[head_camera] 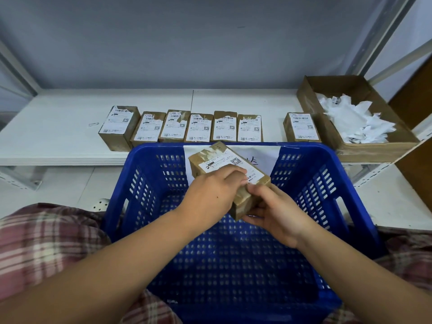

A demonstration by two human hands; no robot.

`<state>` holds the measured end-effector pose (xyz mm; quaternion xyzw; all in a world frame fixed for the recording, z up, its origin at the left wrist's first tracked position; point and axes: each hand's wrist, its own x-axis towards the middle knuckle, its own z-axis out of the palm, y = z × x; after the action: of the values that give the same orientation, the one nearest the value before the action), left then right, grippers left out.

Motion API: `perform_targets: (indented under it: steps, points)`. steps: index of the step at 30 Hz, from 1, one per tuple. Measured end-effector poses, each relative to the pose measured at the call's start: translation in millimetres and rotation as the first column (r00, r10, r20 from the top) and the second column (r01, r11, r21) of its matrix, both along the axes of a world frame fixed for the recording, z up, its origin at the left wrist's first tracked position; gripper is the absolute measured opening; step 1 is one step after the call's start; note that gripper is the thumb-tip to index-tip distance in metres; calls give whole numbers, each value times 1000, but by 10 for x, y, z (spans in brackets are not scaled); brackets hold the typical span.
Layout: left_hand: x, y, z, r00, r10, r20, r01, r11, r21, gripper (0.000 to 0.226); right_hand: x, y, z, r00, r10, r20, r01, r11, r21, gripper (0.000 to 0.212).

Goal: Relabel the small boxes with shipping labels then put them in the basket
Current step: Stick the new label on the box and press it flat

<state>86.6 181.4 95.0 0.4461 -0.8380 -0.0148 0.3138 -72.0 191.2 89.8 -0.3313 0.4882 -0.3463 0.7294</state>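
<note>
A small brown cardboard box (211, 157) with a white shipping label is held above the blue plastic basket (350, 206). My right hand (278, 213) grips its near end from below and the side. My left hand (210, 195) lies on top of it, fingers curled over the label near its lower edge. Several more labelled small boxes (199, 127) stand in a row on the white shelf (58, 132) behind the basket, with one more box (301, 127) set apart to the right.
An open cardboard tray (378, 142) holding torn white label scraps (355, 120) sits at the shelf's right end. A white sheet (268, 153) lies against the basket's far wall. Metal shelf posts (383, 36) rise on the right. Plaid cloth (46, 239) covers my lap.
</note>
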Motion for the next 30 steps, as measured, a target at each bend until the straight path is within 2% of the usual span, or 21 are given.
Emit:
perform_targets:
  steps: [2, 7, 15, 19, 22, 27, 30]
  points:
    - [3, 14, -11, 1000, 19, 24, -19, 1000, -15, 30, 0, 2, 11, 1000, 5, -26, -4, 1000, 7, 26]
    - [0, 11, -8, 1000, 16, -13, -16, 1000, -7, 26, -13, 3, 32, 998, -14, -62, 14, 1000, 1, 38]
    - [-3, 16, 82, 980, 95, -173, -91, 995, 29, 31, -20, 4, 85, 995, -17, -95, 13, 999, -44, 37]
    - [15, 21, 83, 966, 138, -220, -125, 989, 73, 32, -21, -8, 118, 994, -7, -112, -3, 996, -91, 46]
    - [33, 9, 117, 956, 178, -235, -147, 979, 145, 34, -14, -6, 130, 995, -3, -104, -7, 995, -101, 41]
    - [70, 27, 223, 928, 240, -284, -182, 959, 217, 20, -9, -18, 156, 997, -8, -76, -3, 991, -134, 40]
    - [85, 32, 265, 933, 258, -250, -200, 951, 235, 15, 16, -7, 142, 996, -14, -83, 3, 992, -130, 40]
